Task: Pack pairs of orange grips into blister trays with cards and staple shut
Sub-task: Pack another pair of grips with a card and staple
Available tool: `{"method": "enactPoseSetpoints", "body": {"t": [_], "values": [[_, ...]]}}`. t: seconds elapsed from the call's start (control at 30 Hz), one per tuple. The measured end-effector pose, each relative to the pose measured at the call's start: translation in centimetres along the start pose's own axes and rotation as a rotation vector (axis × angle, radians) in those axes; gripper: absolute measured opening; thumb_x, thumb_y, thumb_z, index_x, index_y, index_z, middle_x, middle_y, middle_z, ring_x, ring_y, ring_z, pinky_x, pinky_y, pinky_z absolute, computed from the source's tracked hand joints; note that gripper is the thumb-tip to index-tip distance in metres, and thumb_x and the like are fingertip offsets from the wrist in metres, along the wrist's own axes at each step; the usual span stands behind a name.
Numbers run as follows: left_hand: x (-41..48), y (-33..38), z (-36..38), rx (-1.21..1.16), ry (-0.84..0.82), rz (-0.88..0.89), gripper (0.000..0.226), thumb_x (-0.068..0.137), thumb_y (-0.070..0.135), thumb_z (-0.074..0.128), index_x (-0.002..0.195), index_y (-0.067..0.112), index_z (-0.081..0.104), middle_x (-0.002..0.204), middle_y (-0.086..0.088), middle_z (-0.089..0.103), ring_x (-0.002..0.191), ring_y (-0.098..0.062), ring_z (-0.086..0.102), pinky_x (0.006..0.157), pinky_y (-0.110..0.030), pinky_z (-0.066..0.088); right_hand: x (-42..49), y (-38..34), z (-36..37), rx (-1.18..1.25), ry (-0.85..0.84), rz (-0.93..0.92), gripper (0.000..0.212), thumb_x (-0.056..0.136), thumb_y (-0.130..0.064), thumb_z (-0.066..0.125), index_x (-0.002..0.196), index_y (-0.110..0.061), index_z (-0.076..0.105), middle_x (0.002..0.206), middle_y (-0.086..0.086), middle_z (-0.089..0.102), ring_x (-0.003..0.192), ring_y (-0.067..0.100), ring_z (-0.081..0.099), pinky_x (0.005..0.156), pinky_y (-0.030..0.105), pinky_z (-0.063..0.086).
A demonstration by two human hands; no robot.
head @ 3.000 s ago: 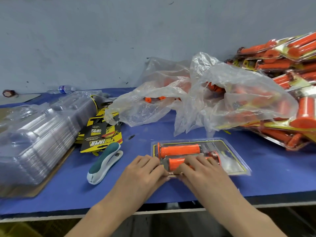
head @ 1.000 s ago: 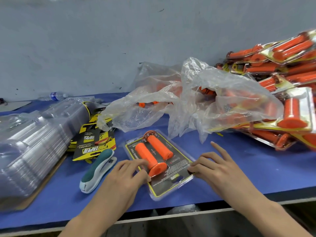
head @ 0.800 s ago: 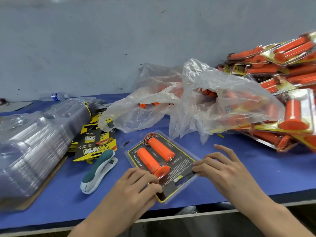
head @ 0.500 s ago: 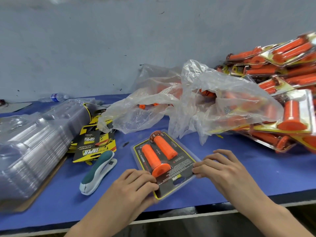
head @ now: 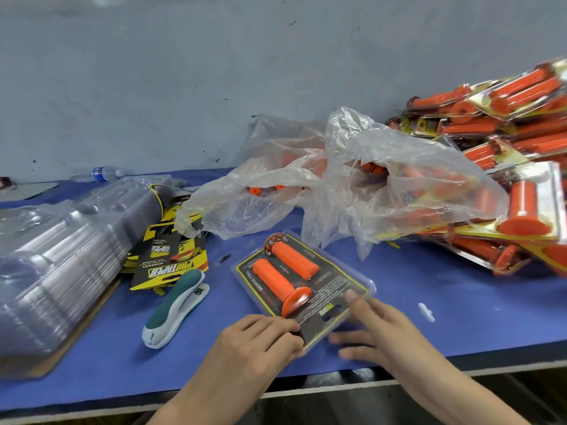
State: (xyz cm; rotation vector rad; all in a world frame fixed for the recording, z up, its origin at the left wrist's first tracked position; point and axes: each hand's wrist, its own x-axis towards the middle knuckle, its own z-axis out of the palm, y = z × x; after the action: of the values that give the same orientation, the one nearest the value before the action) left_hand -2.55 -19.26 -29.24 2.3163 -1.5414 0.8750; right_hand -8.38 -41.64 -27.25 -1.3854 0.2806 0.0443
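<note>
Blister pack (head: 334,289) with two orange grips (head: 276,280) flat on table (head: 460,302), just ahead of hands, long axis far-left to near-right. Left hand (head: 260,340) pinches near corner; right hand (head: 380,329) spread straight at near-right edge (blurred). Stapler (head: 175,305) lies left, nearer left hand.

There are two hands: one left hand (head: 257,338) and one right hand (head: 377,329). One pack (head: 340,286) holds two orange grips (head: 276,282). One stapler (head: 175,305) and one water bottle (head: 101,173) lie on the surface (head: 429,280). The clear trays (head: 61,265), the yellow cards (head: 171,259) and the full packs (head: 521,207) sit in piles, too many to count.
</note>
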Motion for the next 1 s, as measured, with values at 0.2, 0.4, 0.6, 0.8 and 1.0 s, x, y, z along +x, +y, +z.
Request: {"method": "enactPoseSetpoints", "body": {"t": [0.2, 0.4, 0.6, 0.8, 1.0], "values": [[0.5, 0.5, 0.0, -0.002, -0.03, -0.011, 0.023, 0.099, 0.04, 0.054, 0.093, 0.025, 0.072, 0.105, 0.011, 0.07, 0.098, -0.005, 0.065, 0.085, -0.022, 0.053, 0.1, 0.8, 3.0, -0.016, 0.003, 0.067, 0.013, 0.098, -0.013, 0.053, 0.111, -0.01, 0.059, 0.088, 0.015, 0.075, 0.079, 0.033, 0.074, 0.064, 0.033, 0.059], [-0.2, -4.6, -3.0, 0.214, 0.138, -0.592, 0.033, 0.094, 0.039, 0.054, 0.111, 0.013, 0.065, 0.105, -0.004, 0.064, 0.094, -0.027, 0.06, 0.081, -0.043, 0.05, 0.7, 0.4, 2.4, -0.028, 0.016, 0.13, 0.017, 0.104, -0.016, 0.039, 0.115, -0.014, 0.052, 0.086, 0.013, 0.076, 0.078, 0.03, 0.074, 0.061, 0.033, 0.059], [-2.4, -7.6, -3.7, 0.184, -0.28, -1.188, 0.052, 0.091, 0.052, 0.058, 0.123, 0.012, 0.049, 0.12, -0.013, 0.054, 0.112, -0.036, 0.051, 0.08, -0.048, 0.047, 0.6, 0.0, 1.8, -0.013, -0.004, 0.108, 0.017, 0.102, -0.023, 0.051, 0.116, -0.015, 0.055, 0.085, 0.01, 0.076, 0.079, 0.031, 0.074, 0.055, 0.028, 0.057], [-1.9, -7.4, -4.6, -0.195, -0.232, -1.219, 0.032, 0.092, 0.033, 0.062, 0.115, 0.027, 0.04, 0.112, -0.001, 0.061, 0.094, -0.022, 0.057, 0.067, -0.036, 0.04, 0.4, -0.3, 1.9, -0.082, 0.052, 0.057, 0.024, 0.086, -0.009, 0.071, 0.107, -0.013, 0.061, 0.073, 0.004, 0.072, 0.061, 0.021, 0.068, 0.057, 0.029, 0.057], [0.5, -3.1, -5.9, -0.738, -0.221, -1.224, 0.031, 0.089, 0.032, 0.068, 0.108, 0.029, 0.044, 0.091, 0.005, 0.074, 0.065, -0.013, 0.072, 0.066, -0.03, 0.053, 0.6, -0.6, 2.3, -0.054, 0.095, 0.075, 0.019, 0.087, -0.011, 0.063, 0.105, -0.012, 0.065, 0.079, 0.008, 0.065, 0.061, 0.025, 0.068, 0.057, 0.029, 0.057]]}}
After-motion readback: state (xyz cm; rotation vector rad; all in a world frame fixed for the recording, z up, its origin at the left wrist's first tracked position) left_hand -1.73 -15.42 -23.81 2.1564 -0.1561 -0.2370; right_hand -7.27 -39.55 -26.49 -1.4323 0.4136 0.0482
